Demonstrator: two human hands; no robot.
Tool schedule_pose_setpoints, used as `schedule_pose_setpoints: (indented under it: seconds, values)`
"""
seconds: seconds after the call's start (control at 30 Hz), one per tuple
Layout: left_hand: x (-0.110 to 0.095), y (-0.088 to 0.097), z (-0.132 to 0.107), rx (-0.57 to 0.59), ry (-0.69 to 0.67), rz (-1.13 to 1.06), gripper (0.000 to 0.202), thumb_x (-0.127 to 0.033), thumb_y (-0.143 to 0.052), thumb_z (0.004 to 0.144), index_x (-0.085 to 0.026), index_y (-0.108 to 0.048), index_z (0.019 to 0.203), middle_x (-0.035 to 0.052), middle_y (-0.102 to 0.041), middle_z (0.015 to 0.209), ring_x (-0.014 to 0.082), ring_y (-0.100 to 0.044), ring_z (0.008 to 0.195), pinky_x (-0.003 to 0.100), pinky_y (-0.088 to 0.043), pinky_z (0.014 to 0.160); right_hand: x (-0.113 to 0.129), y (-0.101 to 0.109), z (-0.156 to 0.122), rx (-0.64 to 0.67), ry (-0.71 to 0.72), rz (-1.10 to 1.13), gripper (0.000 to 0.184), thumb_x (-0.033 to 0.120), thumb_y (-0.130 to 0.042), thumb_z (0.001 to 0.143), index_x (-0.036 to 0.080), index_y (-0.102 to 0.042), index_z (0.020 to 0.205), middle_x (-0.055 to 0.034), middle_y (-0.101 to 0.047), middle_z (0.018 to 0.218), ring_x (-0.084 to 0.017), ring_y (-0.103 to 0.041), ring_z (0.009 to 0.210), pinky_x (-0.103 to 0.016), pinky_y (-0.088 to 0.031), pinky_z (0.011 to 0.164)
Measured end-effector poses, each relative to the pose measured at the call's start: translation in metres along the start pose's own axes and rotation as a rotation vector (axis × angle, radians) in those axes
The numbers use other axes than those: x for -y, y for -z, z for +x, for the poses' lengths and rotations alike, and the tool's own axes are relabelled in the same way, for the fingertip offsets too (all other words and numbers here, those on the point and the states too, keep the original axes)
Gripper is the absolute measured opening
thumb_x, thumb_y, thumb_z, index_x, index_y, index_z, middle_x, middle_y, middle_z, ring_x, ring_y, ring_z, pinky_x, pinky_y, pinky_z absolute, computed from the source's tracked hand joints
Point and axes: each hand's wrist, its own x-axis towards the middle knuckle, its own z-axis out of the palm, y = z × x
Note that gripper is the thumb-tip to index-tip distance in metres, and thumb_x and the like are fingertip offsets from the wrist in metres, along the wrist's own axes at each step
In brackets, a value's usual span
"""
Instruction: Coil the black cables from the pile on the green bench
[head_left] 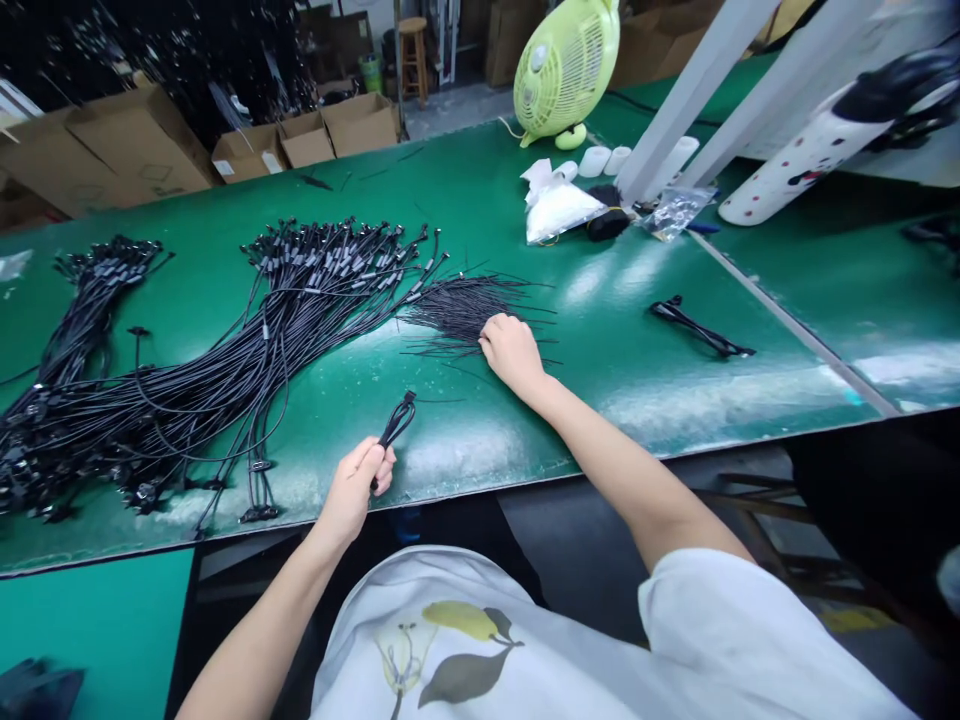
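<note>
My left hand (pixel 358 478) is closed around a folded black cable (pixel 399 420), whose loop and connector stick up above the fist near the table's front edge. My right hand (pixel 513 350) rests on the right side of a pile of thin black twist ties (pixel 461 305), fingers curled down into it. Whatever its fingertips pinch is hidden. Left of the ties lies a large spread of black cables (pixel 247 350) with connectors and grey tags at their ends. One folded cable bundle (pixel 701 328) lies apart on the right.
The green table (pixel 480 450) has a seam at right. A second cable bunch (pixel 90 300) lies far left. Toward the back stand a green fan (pixel 562 70), white rolls (pixel 594 161), plastic bags (pixel 562 208), grey posts (pixel 694 100) and a white bottle (pixel 806 165). Cardboard boxes (pixel 139 140) are beyond.
</note>
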Motion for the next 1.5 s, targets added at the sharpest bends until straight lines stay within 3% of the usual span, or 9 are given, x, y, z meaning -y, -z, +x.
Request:
schedule_pose_setpoints:
  seconds: [0.23,0.53,0.77,0.93,1.03,1.1,1.23,1.33,1.5]
  values:
    - [-0.007,-0.018,-0.002,-0.009,0.028,-0.237,0.039,-0.050,-0.069,0.079,-0.014,-0.053,0.078,-0.0072,-0.034,0.058,0.0036,-0.031,0.047,0.018,-0.023,0.046,0.011,0.022,-0.018,-0.135,-0.031,-0.053,0.029,0.026,-0.039,0.096,0.015,-0.066,0.093,-0.0128,-0.062,0.099,-0.022,-0.049,0.084,-0.033,-0.030,0.071]
    - [0.003,-0.033,0.001,0.045,-0.012,-0.206,0.056,-0.050,-0.063,0.083,-0.015,-0.051,0.125,-0.0081,-0.033,0.061,0.0060,-0.030,0.049,0.021,-0.024,0.048,0.135,0.032,-0.101,0.249,0.136,0.813,0.022,0.027,-0.045,0.094,0.017,-0.065,0.093,-0.0030,-0.065,0.084,-0.013,-0.057,0.073,-0.024,-0.041,0.068]
    - [0.010,-0.025,-0.001,-0.146,-0.191,0.213,0.048,-0.042,-0.050,0.091,-0.013,-0.057,0.129,-0.0026,-0.050,0.064,0.0097,-0.041,0.054,0.024,-0.036,0.055,0.145,0.044,-0.109,0.027,0.550,0.133,0.034,0.019,-0.033,0.098,0.016,-0.061,0.079,-0.0053,-0.057,0.071,-0.016,-0.048,0.067,-0.031,-0.029,0.063]
    - [0.015,-0.020,0.004,-0.180,-0.287,0.376,0.041,-0.035,-0.046,0.092,-0.016,-0.062,0.125,0.0078,-0.068,0.096,0.0190,-0.059,0.088,0.029,-0.046,0.078,0.143,0.055,-0.102,-0.052,0.846,-0.079,0.034,0.012,-0.029,0.098,0.016,-0.061,0.088,-0.0061,-0.060,0.078,-0.016,-0.049,0.070,-0.033,-0.029,0.064]
    - [0.015,-0.014,0.004,-0.148,-0.243,0.434,0.037,-0.033,-0.047,0.091,-0.015,-0.067,0.116,0.0053,-0.066,0.078,0.0183,-0.059,0.076,0.028,-0.047,0.068,0.141,0.061,-0.094,-0.089,1.018,-0.092,0.033,0.011,-0.029,0.098,0.012,-0.061,0.105,-0.0119,-0.062,0.108,-0.020,-0.053,0.097,-0.035,-0.036,0.080]
    - [0.014,-0.010,0.003,-0.104,-0.196,0.439,0.037,-0.032,-0.048,0.090,-0.015,-0.068,0.116,0.0009,-0.059,0.063,0.0151,-0.053,0.063,0.026,-0.043,0.060,0.141,0.064,-0.088,-0.030,1.106,-0.103,0.035,0.010,-0.028,0.097,0.011,-0.061,0.108,-0.0127,-0.062,0.109,-0.021,-0.052,0.101,-0.036,-0.037,0.084]
    - [0.013,-0.006,0.000,-0.016,-0.073,0.242,0.054,-0.036,-0.049,0.089,-0.011,-0.052,0.137,-0.0058,-0.044,0.054,0.0091,-0.038,0.049,0.021,-0.033,0.050,0.142,0.070,-0.082,0.078,1.148,-0.162,0.036,0.008,-0.028,0.096,0.008,-0.062,0.106,-0.0132,-0.061,0.094,-0.022,-0.052,0.086,-0.037,-0.038,0.076]
    - [0.012,-0.007,-0.003,0.012,-0.036,0.155,0.066,-0.035,-0.051,0.088,-0.008,-0.035,0.147,-0.0049,-0.049,0.062,0.0077,-0.039,0.048,0.021,-0.034,0.050,0.146,0.075,-0.083,0.108,1.138,-0.185,0.034,0.005,-0.031,0.093,0.009,-0.064,0.102,-0.0137,-0.059,0.090,-0.023,-0.050,0.083,-0.037,-0.036,0.069]
    - [0.009,-0.011,-0.009,-0.028,-0.087,0.598,0.055,-0.023,-0.043,0.091,-0.015,-0.042,0.145,0.0077,-0.071,0.095,0.0181,-0.064,0.079,0.031,-0.049,0.078,0.154,0.080,-0.089,0.167,1.154,-0.243,0.040,-0.002,-0.031,0.086,0.010,-0.069,0.090,-0.0116,-0.054,0.073,-0.023,-0.046,0.070,-0.037,-0.032,0.059]
